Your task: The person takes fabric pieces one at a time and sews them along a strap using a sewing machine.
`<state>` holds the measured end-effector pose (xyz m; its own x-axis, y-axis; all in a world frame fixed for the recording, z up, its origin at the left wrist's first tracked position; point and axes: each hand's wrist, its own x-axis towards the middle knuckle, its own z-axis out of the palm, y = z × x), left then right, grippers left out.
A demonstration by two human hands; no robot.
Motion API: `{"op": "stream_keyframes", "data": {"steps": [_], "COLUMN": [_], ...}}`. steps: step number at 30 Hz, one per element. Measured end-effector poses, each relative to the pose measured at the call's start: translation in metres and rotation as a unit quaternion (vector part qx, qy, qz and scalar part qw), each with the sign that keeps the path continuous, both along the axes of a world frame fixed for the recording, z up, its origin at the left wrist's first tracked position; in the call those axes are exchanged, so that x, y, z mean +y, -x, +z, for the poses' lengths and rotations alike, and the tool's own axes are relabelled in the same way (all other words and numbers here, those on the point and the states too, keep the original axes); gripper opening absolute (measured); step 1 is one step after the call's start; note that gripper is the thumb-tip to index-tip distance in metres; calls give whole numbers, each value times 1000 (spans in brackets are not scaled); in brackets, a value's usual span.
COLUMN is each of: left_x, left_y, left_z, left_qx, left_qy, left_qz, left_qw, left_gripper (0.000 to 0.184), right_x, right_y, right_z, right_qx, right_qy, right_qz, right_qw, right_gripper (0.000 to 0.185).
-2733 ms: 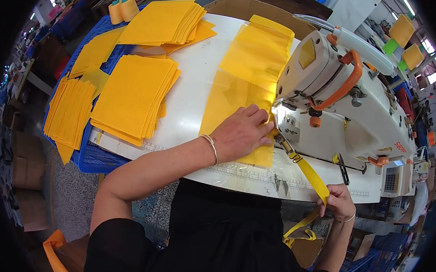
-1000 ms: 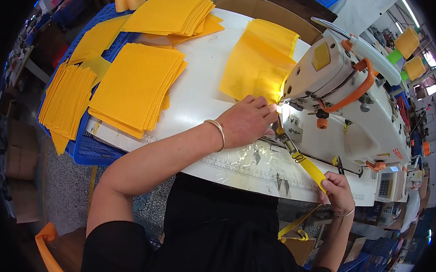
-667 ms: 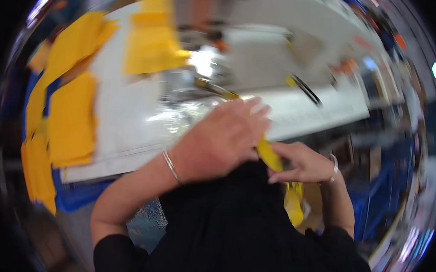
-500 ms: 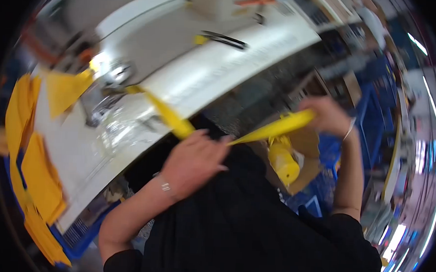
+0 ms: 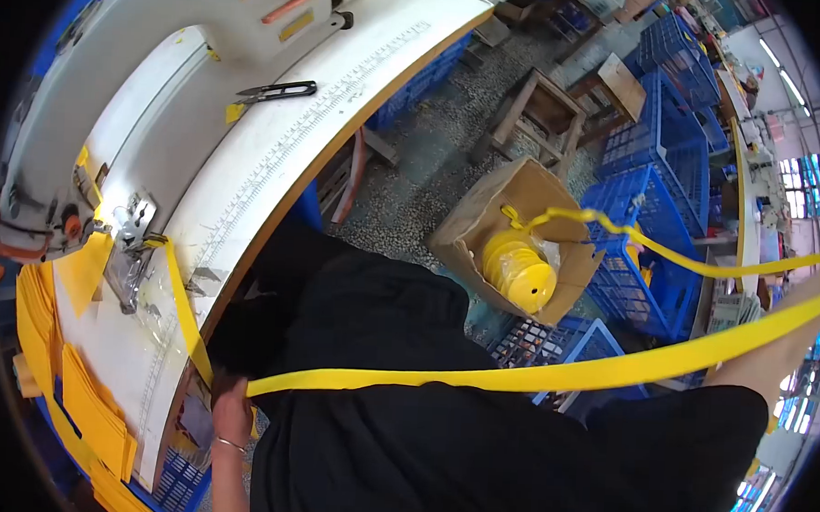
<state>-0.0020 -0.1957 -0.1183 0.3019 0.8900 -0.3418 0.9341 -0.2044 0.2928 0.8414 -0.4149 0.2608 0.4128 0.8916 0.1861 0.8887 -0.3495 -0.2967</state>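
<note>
My left hand (image 5: pixel 231 415) is closed around a yellow strip of webbing (image 5: pixel 478 377) at the table's front edge, low on the left. From there one stretch of the strip runs up to the presser foot (image 5: pixel 135 218) of a sewing machine (image 5: pixel 192 123). Another stretch crosses my lap, pulled nearly straight toward the right edge. My right forearm (image 5: pixel 777 341) reaches out there, and its hand lies beyond the visible picture. A further length leads from that side back to a yellow spool (image 5: pixel 529 287) in a cardboard box (image 5: pixel 467 217).
Black thread snips (image 5: pixel 278 90) lie on the white table (image 5: pixel 247 212) with its printed ruler. Stacked yellow fabric pieces (image 5: pixel 93 398) hang at the left end. Blue crates (image 5: pixel 630 256) and a wooden stool (image 5: pixel 537 115) stand on the floor to the right.
My hands have moved far apart, the left down toward the table edge, the right out past the right edge. A long stretch of webbing is now drawn out between them. The view has turned.
</note>
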Motion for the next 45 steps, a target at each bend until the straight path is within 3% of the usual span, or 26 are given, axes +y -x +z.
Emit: {"op": "stream_keyframes", "data": {"steps": [2,3,5,6,8,10,13,17,18,20,22,23,26,32,36,39,41,42,43,44,45], "left_x": [37,53,75,84,84,69,40,12,10,21,32,37,49,45,39,38,35,29,10,-7,-33], "left_y": [-58,-86,-144,-161,-160,-123,-51,69,99,151,164,165,170,178,179,185,186,172,190,196,216], "left_z": [45,59,99,100,117,135,176,211,218,196,183,181,174,162,169,172,194,230,224,241,251], "left_qx": [-165,-287,-319,-354,-348,-348,-294,-157,-139,-63,-34,-45,-77,-116,-293,-353,-387,-581,-630,-654,-664], "left_qy": [-22,-68,-28,-143,-239,-260,-311,-402,-394,-424,-452,-409,-268,-315,-315,-347,-382,-396,-482,-492,-486], "left_qz": [52,27,-10,-105,-152,-93,22,246,300,295,303,340,443,446,507,493,597,609,474,348,327], "left_qw": [985,955,947,918,894,896,904,868,857,854,839,846,852,830,747,715,589,367,383,457,465], "left_gripper": [27,30,40,40,48,46,38,20,19,20,18,17,12,3,3,5,10,15,22,27,33], "right_x": [-2,19,109,172,308,414,490,488,489,437,427,425,428,436,427,416,412,412,411,409,407], "right_y": [14,13,6,11,51,118,209,286,335,485,569,601,683,799,852,873,882,884,885,884,884], "right_z": [4,-1,-31,-50,-79,-104,-127,-117,-151,-109,-119,-122,-148,-212,-233,-248,-255,-257,-260,-256,-251], "right_qx": [-2,2,17,25,29,27,13,-44,-38,-44,-31,-55,30,66,44,14,-19,-18,-18,-21,-30], "right_qy": [22,30,39,42,44,46,57,93,27,105,1,-21,-36,-150,-234,-206,-179,-167,-150,-141,-125], "right_qz": [11,37,133,196,327,434,530,561,635,696,800,821,874,860,848,850,847,849,849,844,848], "right_qw": [1000,999,990,979,944,899,846,821,771,709,599,568,483,483,474,485,499,502,507,516,515], "right_gripper": [51,53,57,59,63,67,72,80,71,60,49,46,42,41,49,51,54,54,53,53,52]}}
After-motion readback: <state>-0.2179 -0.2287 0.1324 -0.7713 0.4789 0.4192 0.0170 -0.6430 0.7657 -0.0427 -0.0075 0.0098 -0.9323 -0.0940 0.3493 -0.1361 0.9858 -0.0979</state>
